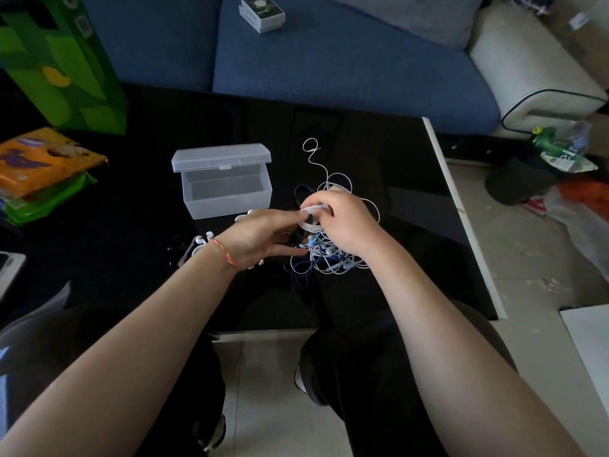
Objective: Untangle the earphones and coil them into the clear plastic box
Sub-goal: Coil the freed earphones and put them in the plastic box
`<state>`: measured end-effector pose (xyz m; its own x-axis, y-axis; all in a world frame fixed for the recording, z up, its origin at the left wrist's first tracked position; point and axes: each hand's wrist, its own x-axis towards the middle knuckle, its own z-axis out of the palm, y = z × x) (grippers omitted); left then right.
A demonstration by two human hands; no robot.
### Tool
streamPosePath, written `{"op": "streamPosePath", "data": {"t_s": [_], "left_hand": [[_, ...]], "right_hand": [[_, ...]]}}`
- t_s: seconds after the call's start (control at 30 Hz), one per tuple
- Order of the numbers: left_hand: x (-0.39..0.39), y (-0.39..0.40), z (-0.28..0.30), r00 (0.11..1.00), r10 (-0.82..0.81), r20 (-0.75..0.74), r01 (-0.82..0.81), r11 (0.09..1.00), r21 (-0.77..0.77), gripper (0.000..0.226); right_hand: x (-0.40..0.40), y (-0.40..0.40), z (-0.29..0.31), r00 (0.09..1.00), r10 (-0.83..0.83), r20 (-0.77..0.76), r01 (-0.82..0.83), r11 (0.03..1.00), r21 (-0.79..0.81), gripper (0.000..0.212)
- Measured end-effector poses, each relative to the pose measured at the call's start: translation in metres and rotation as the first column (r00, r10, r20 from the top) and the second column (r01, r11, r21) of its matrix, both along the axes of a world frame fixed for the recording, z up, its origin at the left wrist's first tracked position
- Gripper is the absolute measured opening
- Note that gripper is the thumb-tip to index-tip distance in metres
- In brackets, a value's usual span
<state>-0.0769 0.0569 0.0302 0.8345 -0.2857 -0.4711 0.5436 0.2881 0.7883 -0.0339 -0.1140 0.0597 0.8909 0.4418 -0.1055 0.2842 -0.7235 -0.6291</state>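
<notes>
A tangle of white and blue earphones (333, 258) lies on the black glass table (412, 225), with one white cable end trailing away to a plug (311, 147). My right hand (342, 222) sits over the tangle and pinches a small white coil of cable at its fingertips. My left hand (260, 237) meets it from the left and holds the same coil from below; the fingers are partly hidden. The clear plastic box (227, 192) stands open and empty just behind my left hand, its lid tipped back.
Small white clips or cable ties (199, 242) lie by my left wrist. An orange snack packet (43, 159) and a green carton (62, 61) stand at the left. A blue sofa (346, 61) lies behind the table. The table's right edge (461, 209) borders a cluttered floor.
</notes>
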Motion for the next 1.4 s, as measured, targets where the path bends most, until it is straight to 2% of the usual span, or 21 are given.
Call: {"op": "streamPosePath", "data": {"t_s": [0.07, 0.2, 0.3, 0.37, 0.53, 0.6, 0.77, 0.87, 1.0, 1.1, 1.23, 1.3, 1.4], "left_hand": [[-0.002, -0.002, 0.001, 0.997, -0.057, 0.044, 0.054, 0.996, 0.068, 0.032], [-0.003, -0.002, 0.000, 0.998, -0.045, 0.035, 0.044, 0.999, 0.016, 0.018], [-0.002, 0.000, 0.001, 0.998, -0.054, 0.041, 0.055, 0.998, -0.026, 0.025], [-0.001, 0.001, 0.001, 0.996, -0.071, 0.050, 0.072, 0.997, -0.017, 0.030], [-0.001, 0.004, -0.001, 0.994, -0.094, 0.059, 0.097, 0.994, -0.047, 0.035], [-0.001, 0.005, -0.001, 0.993, -0.098, 0.065, 0.103, 0.991, -0.080, 0.036], [-0.001, 0.005, -0.004, 0.997, 0.027, 0.066, -0.015, 0.983, -0.183, 0.029], [-0.001, 0.003, -0.002, 0.992, 0.102, 0.076, -0.085, 0.977, -0.194, 0.034], [0.002, -0.001, -0.001, 0.964, 0.265, -0.010, -0.259, 0.933, -0.251, 0.037], [0.001, -0.003, -0.001, 0.969, 0.248, -0.013, -0.242, 0.929, -0.279, 0.035], [0.001, -0.005, 0.002, 0.965, 0.264, 0.009, -0.252, 0.931, -0.265, 0.031], [0.002, -0.004, 0.001, 0.961, 0.277, 0.011, -0.264, 0.928, -0.264, 0.029], [0.003, -0.001, 0.000, 0.981, 0.188, 0.035, -0.174, 0.952, -0.253, 0.033]], "right_hand": [[-0.001, 0.001, -0.001, 1.000, 0.021, -0.001, -0.021, 1.000, -0.008, 0.024], [-0.002, -0.001, 0.001, 0.990, -0.006, -0.143, 0.016, 0.998, 0.067, 0.022], [-0.002, -0.003, 0.004, 0.961, -0.093, -0.261, 0.140, 0.976, 0.168, 0.017], [-0.002, -0.004, 0.003, 0.945, -0.120, -0.305, 0.181, 0.967, 0.180, 0.016], [-0.002, -0.005, 0.001, 0.851, -0.124, -0.511, 0.329, 0.883, 0.334, 0.014], [-0.003, -0.004, 0.001, 0.827, -0.117, -0.550, 0.366, 0.854, 0.369, 0.015], [-0.004, -0.001, 0.003, 0.833, -0.138, -0.536, 0.400, 0.818, 0.412, 0.012], [-0.003, -0.001, 0.004, 0.828, -0.165, -0.536, 0.424, 0.809, 0.407, 0.014], [-0.006, 0.000, 0.004, 0.850, -0.188, -0.491, 0.405, 0.831, 0.383, 0.011], [-0.007, 0.002, 0.004, 0.903, -0.236, -0.358, 0.353, 0.883, 0.309, 0.010], [-0.009, 0.005, 0.003, 0.926, -0.260, -0.272, 0.344, 0.880, 0.329, 0.011], [-0.009, 0.005, 0.002, 0.927, -0.279, -0.252, 0.355, 0.869, 0.345, 0.011], [-0.008, 0.003, 0.004, 0.910, -0.321, -0.262, 0.401, 0.839, 0.367, 0.015]]}}
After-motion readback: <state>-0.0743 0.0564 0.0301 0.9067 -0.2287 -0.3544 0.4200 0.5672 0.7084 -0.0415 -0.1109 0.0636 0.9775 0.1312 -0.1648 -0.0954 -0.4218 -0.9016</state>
